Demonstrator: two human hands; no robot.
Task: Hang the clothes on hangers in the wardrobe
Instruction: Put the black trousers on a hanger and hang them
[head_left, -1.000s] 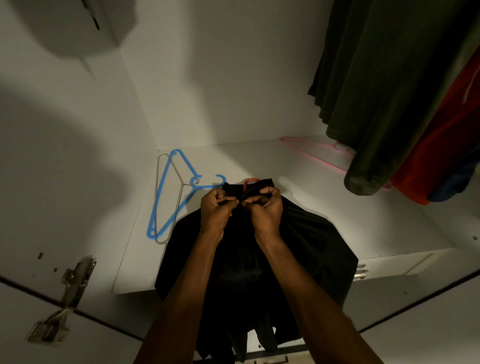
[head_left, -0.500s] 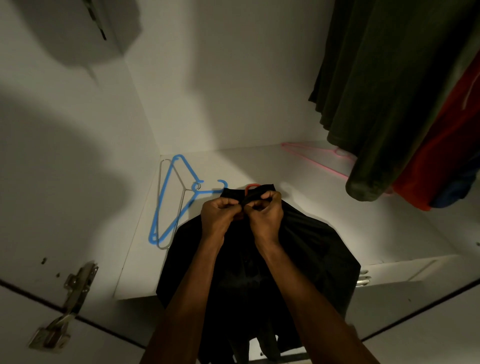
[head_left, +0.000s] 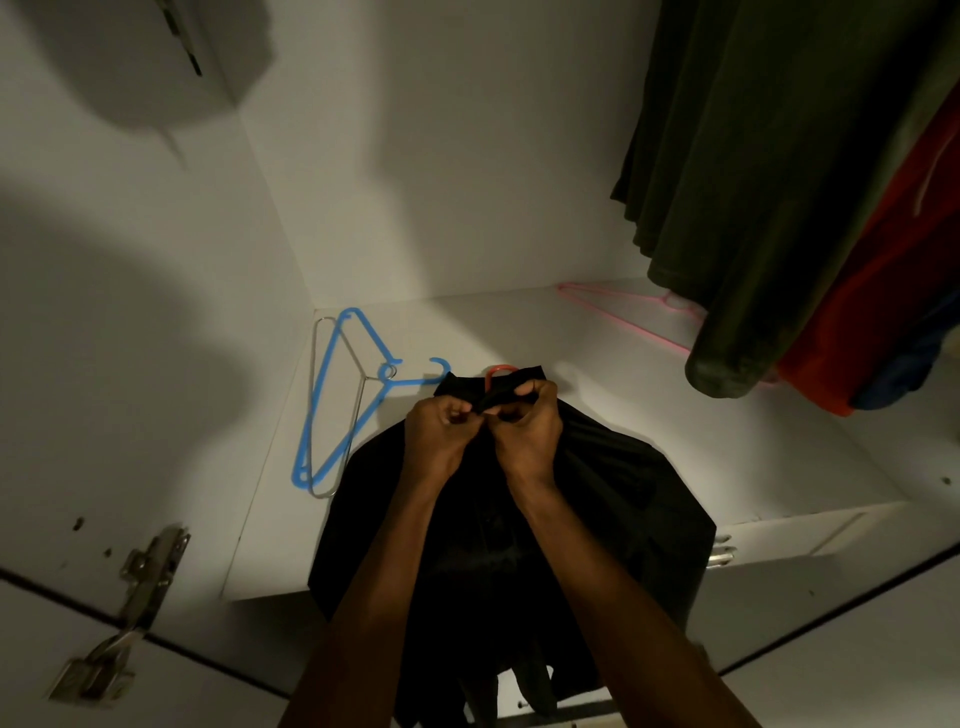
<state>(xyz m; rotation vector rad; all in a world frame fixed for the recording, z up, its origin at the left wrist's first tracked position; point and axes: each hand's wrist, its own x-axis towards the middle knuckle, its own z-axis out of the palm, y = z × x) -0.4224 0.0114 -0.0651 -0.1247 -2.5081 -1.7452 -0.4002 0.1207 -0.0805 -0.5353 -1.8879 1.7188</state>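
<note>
On the wardrobe shelf (head_left: 649, 415) both hands, left (head_left: 441, 439) and right (head_left: 527, 428), pinch the black garment's (head_left: 597, 509) collar over an orange hanger hook (head_left: 500, 371) (barely showing); best to fasten the neck squarely before lifting.

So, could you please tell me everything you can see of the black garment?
The black garment is dark, matte fabric lying spread on the white shelf, its lower part draping over the front edge. Its neck faces the back wall, where a red hanger hook pokes out, so a hanger seems to sit inside. The left hand and right hand both pinch the fabric at the neck. Its left side lies beside the blue hanger; details are lost in the dim light.
</note>
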